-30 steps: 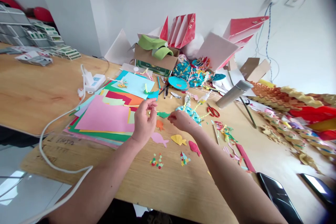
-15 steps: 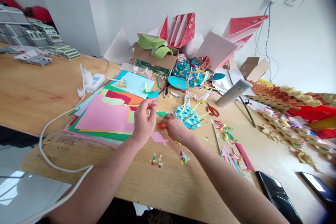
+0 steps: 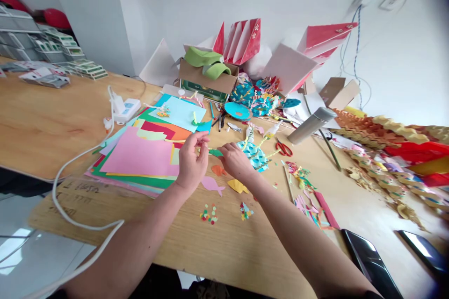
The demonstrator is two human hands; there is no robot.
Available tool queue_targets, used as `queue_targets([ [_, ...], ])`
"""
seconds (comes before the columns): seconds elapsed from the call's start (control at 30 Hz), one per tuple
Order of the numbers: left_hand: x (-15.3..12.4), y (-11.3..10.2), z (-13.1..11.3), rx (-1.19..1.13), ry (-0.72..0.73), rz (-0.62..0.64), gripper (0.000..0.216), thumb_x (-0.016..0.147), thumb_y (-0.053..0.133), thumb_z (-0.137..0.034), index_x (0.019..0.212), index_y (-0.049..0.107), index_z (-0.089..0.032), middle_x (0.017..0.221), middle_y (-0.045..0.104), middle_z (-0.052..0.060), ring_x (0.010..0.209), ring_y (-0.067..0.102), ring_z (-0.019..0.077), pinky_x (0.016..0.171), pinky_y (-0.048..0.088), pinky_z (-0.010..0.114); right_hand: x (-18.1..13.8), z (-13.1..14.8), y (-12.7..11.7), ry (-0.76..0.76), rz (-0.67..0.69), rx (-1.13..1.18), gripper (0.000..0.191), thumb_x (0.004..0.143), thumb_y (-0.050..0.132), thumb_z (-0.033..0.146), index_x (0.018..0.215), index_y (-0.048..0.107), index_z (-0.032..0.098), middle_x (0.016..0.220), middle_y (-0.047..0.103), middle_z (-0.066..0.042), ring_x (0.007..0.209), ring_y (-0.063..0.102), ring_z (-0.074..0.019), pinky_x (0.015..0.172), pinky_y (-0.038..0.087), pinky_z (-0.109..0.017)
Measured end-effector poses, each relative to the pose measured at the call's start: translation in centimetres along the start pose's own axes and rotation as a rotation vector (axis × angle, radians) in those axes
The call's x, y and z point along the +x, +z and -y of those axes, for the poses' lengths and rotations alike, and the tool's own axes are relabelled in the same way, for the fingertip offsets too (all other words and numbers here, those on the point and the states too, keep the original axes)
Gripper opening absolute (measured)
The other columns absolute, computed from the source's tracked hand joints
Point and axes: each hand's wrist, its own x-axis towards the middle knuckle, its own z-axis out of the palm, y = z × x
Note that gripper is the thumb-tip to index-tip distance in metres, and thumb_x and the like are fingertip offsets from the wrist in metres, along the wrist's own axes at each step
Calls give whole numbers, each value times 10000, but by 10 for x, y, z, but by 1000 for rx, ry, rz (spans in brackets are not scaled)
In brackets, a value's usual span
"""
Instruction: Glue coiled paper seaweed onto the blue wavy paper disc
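Observation:
My left hand (image 3: pixel 192 159) is raised over the table with curled fingers, its thumb and fingertips at the left end of a small green paper cutout (image 3: pixel 215 152). The fingers of my right hand (image 3: pixel 234 161) close on the cutout's right end, partly covering it. Below the hands lie an orange paper fish (image 3: pixel 219 170), a pink paper fish (image 3: pixel 212 185) and a yellow paper fish (image 3: pixel 237 186). Close behind my right hand sits a blue woven paper disc (image 3: pixel 257 155) with pale yellow twisted strips.
Coloured paper sheets (image 3: pixel 140 154) are stacked at left, beside a white cable (image 3: pixel 58 196). Small paper dots (image 3: pixel 209 215) and scraps (image 3: pixel 246 211) lie in front. Red scissors (image 3: pixel 284 147), a silver flask (image 3: pixel 312 125), paper strips (image 3: pixel 312 208) and a phone (image 3: pixel 370 261) are at right.
My right hand has moved slightly up from the orange fish to the green cutout, uncovering the orange and yellow fish. My left hand has hardly moved.

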Motion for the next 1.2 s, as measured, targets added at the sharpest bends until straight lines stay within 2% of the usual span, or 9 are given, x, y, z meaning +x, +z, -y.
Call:
queue_targets([
  [0.1, 0, 0, 1, 0, -2, -1, 216, 877, 506, -162, 1076, 589, -170, 919, 658, 66, 865, 640, 159, 814, 533, 301, 8, -1, 5, -23, 49, -79, 311, 923, 486, 202, 1184, 595, 72, 1069, 650, -173, 1041, 533, -270, 881, 382, -337],
  [0.27, -1, -1, 1, 1, -10, 2, 221, 878, 508, -159, 1084, 585, -177, 940, 660, 68, 889, 645, 162, 833, 530, 307, 10, -1, 10, -109, 75, -214, 319, 941, 368, 127, 1186, 565, 73, 1023, 667, -178, 969, 561, -275, 824, 367, -345],
  [0.43, 0, -1, 1, 6, -10, -5, 217, 877, 503, -154, 1077, 584, -181, 941, 661, 68, 892, 645, 162, 825, 536, 307, 8, -1, 5, -175, 115, -272, 267, 929, 355, 89, 1039, 599, 76, 946, 673, -179, 911, 575, -260, 785, 361, -327],
  [0.67, 0, 0, 1, 14, -13, 17, 223, 869, 528, -184, 1079, 602, -171, 931, 668, 64, 868, 649, 158, 820, 531, 299, 12, -2, -4, -53, 114, -241, 250, 909, 373, 91, 1041, 586, 97, 954, 673, -188, 938, 584, -265, 738, 393, -315],
  [0.8, -1, -1, 3, 5, -22, 9, 241, 860, 552, -219, 1087, 612, -165, 936, 670, 58, 868, 643, 158, 840, 524, 310, 8, -3, -22, 44, 2, -163, 237, 906, 376, 98, 1025, 580, 101, 947, 674, -168, 928, 582, -257, 732, 399, -309],
  [0.9, -1, -1, 4, 9, -28, 15, 251, 853, 563, -230, 1090, 614, -163, 938, 671, 57, 873, 643, 158, 846, 520, 316, -10, -7, -47, 186, -145, 48, 249, 926, 368, 150, 1042, 586, 112, 932, 676, -132, 860, 589, -213, 703, 397, -280],
  [0.93, -1, -1, 4, 11, -31, 18, 252, 853, 562, -232, 1090, 614, -163, 939, 671, 56, 871, 644, 157, 843, 520, 315, -19, -10, -57, 190, -161, 156, 257, 930, 365, 158, 1051, 589, 122, 934, 676, -111, 827, 588, -186, 700, 396, -265],
  [1.07, -2, 1, 2, 26, -38, 51, 239, 850, 554, -235, 1071, 613, -167, 919, 672, 48, 851, 645, 158, 817, 524, 305, -65, -35, -80, 194, -62, 530, 252, 932, 398, 224, 1006, 626, 147, 819, 649, -30, 689, 542, -116, 640, 385, -214],
  [1.2, -6, 4, 5, 97, 10, 158, 210, 848, 542, -229, 1034, 621, -175, 910, 682, 48, 820, 649, 165, 801, 524, 303, -102, -71, -64, 288, 51, 545, 253, 904, 426, 200, 979, 657, 129, 761, 632, -26, 659, 527, -118, 623, 387, -217],
])
